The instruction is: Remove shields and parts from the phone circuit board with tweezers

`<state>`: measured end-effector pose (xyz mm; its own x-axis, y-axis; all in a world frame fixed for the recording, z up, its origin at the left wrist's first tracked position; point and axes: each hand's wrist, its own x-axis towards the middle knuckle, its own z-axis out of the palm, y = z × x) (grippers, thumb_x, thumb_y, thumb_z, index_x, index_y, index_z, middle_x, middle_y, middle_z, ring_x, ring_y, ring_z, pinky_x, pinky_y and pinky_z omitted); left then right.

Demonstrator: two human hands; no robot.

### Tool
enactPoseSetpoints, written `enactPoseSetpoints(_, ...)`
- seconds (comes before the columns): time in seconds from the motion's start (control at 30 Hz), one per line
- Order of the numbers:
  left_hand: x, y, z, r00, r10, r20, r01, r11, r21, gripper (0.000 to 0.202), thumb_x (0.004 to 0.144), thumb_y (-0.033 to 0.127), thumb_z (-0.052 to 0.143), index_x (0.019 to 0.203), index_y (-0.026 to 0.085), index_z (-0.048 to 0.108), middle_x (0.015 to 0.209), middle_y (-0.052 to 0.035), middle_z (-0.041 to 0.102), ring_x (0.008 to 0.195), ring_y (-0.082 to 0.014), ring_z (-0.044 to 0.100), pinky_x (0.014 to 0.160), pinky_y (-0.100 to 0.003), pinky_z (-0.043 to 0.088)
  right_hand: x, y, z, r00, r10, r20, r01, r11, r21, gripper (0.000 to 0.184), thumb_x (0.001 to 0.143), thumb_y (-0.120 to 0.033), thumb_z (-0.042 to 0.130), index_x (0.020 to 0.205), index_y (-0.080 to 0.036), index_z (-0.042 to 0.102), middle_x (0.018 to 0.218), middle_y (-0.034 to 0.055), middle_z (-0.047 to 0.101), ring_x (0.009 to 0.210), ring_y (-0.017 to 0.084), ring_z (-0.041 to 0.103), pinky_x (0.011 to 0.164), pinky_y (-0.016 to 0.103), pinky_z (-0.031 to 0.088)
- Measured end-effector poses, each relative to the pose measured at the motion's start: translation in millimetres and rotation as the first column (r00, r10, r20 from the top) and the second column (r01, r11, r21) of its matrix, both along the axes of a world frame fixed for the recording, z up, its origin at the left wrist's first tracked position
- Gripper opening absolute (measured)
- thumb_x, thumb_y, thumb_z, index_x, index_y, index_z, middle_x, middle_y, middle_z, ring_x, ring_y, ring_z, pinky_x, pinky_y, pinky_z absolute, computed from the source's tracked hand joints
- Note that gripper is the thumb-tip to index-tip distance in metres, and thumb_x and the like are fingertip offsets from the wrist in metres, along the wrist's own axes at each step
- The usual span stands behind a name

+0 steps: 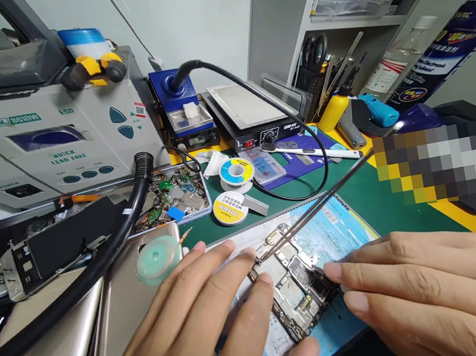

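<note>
A bare phone circuit board lies tilted over a blue-and-white printed sheet. My left hand reaches over its left side, fingertips against the edge and thumb by the lower corner. At the opposite edge, my right hand has its fingers close together, the tips touching the board; its thumb is hidden. Long thin metal tweezers slant across the board's top. Their near end is beside my left fingertips, and the other end points to the upper right. Whether fingers grip them I cannot tell.
A hot-air station stands at the left, its black hose running forward. Behind the green mat are a soldering stand and a heating plate. A solder spool, a tray of boards and tools lie nearby.
</note>
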<state>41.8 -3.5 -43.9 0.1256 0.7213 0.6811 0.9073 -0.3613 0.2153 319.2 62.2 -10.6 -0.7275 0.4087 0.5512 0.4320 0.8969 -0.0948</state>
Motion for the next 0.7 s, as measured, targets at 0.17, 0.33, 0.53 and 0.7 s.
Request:
enactPoseSetpoints(0.17,-2,3,-3.2,1.000,-0.008,-0.023,0.009,1.000,0.027,0.018,0.110,0.035,0.064,0.125,0.030,0.073,0.126,0.0014,0.087,0.137,-0.0243,0.073,0.130,-0.038,0.051,-15,1,-2.2,0.985,-0.056,-0.164,0.048,0.998,-0.051,0.023,0.122,-0.026,0.065,0.115,-0.023,0.086,0.113,0.0025,0.095,0.102,0.019,0.091,0.085,0.032,0.073)
enactPoseSetpoints(0.33,-3,3,-3.5,0.999,-0.028,-0.015,0.029,0.999,0.025,0.019,0.107,0.029,0.064,0.124,0.029,0.073,0.127,0.0012,0.086,0.138,-0.0235,0.072,0.134,-0.038,0.048,-20,1,-3.8,0.990,-0.038,-0.139,0.032,0.998,-0.045,0.030,0.126,-0.027,0.058,0.115,-0.024,0.086,0.115,0.0027,0.095,0.099,0.017,0.090,0.084,0.034,0.069)
enactPoseSetpoints(0.53,-3,3,-4.3,0.999,-0.037,-0.020,0.038,0.998,0.040,0.020,0.107,0.030,0.065,0.125,0.028,0.073,0.128,0.0003,0.085,0.137,-0.0230,0.072,0.134,-0.037,0.048,-18,8,-0.4,0.994,0.037,-0.103,-0.039,0.999,-0.022,0.029,0.126,-0.023,0.056,0.116,-0.020,0.083,0.115,0.0050,0.095,0.094,0.019,0.090,0.077,0.035,0.070)
enactPoseSetpoints(0.7,-4,4,-4.2,0.999,-0.042,-0.027,0.043,0.998,0.033,0.020,0.107,0.028,0.064,0.125,0.028,0.073,0.126,0.0001,0.085,0.137,-0.0230,0.072,0.134,-0.038,0.048,-16,17,0.7,0.989,0.150,-0.012,-0.149,0.988,0.047,0.032,0.126,-0.018,0.050,0.121,-0.017,0.082,0.120,0.0056,0.094,0.101,0.018,0.090,0.079,0.033,0.072)
